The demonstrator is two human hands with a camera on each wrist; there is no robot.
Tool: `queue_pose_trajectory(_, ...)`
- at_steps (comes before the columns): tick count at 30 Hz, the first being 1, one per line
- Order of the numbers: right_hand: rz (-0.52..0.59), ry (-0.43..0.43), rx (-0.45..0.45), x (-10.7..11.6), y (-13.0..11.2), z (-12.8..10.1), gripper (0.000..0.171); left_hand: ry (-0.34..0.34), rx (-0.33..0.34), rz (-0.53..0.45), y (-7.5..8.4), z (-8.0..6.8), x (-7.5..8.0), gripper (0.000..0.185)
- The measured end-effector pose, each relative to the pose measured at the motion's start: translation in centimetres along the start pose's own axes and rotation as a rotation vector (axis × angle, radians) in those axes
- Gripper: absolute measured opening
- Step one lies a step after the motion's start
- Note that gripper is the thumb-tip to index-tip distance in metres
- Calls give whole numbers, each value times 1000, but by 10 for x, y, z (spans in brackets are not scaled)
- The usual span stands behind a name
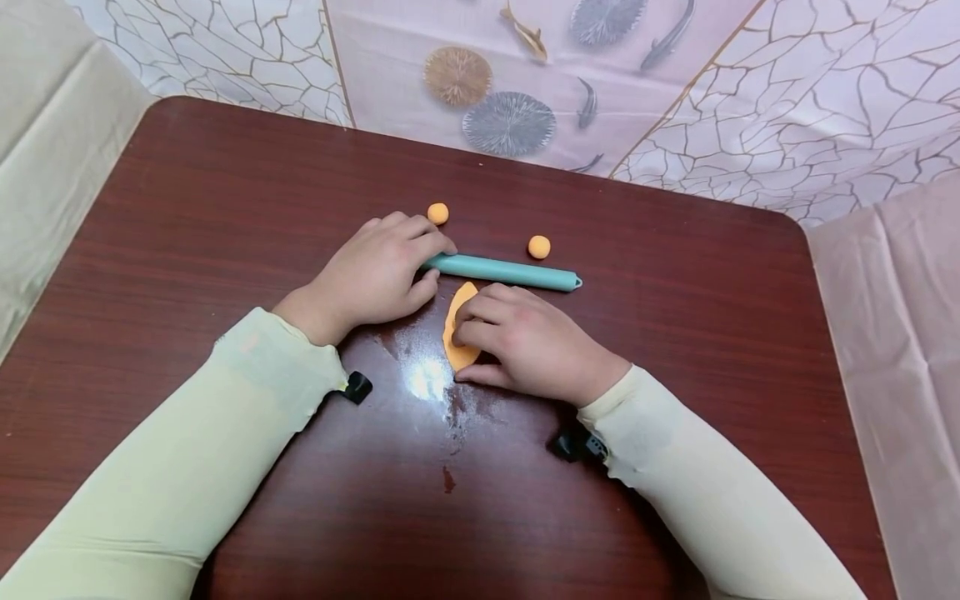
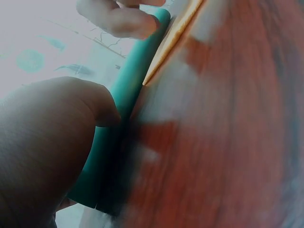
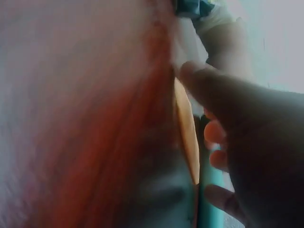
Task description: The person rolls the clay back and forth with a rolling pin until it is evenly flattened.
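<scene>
A teal rolling pin (image 1: 510,272) lies crosswise on the table. My left hand (image 1: 375,271) grips its left end; in the left wrist view the thumb (image 2: 105,107) rests against the teal pin (image 2: 128,80), with fingers farther along it. Just in front of the pin lies a thin, flattened piece of orange dough (image 1: 459,329), partly covered by my right hand (image 1: 532,342). That hand's fingers are loosely bent over the dough, and its thumb is by the near edge. In the right wrist view the dough (image 3: 187,130) shows edge-on beside spread fingers.
Two small orange dough balls lie beyond the pin, one (image 1: 438,214) by my left fingers, the other (image 1: 539,247) farther right. Whitish smears and a bright reflection mark the brown tabletop (image 1: 450,500). Patterned cloth (image 1: 510,75) hangs along the table's far edge.
</scene>
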State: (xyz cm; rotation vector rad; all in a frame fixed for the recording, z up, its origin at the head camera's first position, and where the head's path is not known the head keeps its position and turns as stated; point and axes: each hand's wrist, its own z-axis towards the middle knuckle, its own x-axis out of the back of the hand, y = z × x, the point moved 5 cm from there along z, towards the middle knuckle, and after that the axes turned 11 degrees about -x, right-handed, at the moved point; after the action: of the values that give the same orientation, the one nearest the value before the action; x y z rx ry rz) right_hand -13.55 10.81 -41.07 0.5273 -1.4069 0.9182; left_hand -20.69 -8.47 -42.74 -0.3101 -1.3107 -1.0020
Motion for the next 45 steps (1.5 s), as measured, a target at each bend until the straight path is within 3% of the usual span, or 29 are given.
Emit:
queue_pose_trajectory(5,-31,5,-36,-3,0,3,29,5,2,-10,-1,-1,0,29)
queue_pose_trajectory(12,10,-20,-45,-2,4,0,32,-6,8,-18,-1,1,-1,28)
queue_pose_trajectory(20,-19,-13,-25,-5,4,-1,20,-12,1,-20,-1,2,-1,29)
queue_pose_trajectory(26,58,10,-37,1,8,-3,20,-10,2,-21,-1,1,-1,29)
queue_pose_trajectory(34,72,-57,-31,-8,8,-4,26,-22,1,-18,0,1,-2,30)
queue_pose_trajectory(39,73,-35,-53,-8,9,-2,28,-20,9,-20,-2,0,-2,30)
queue_pose_trajectory(45,91,18,-1,-1,2,-10,13,-25,5,-20,-1,0,-1,30)
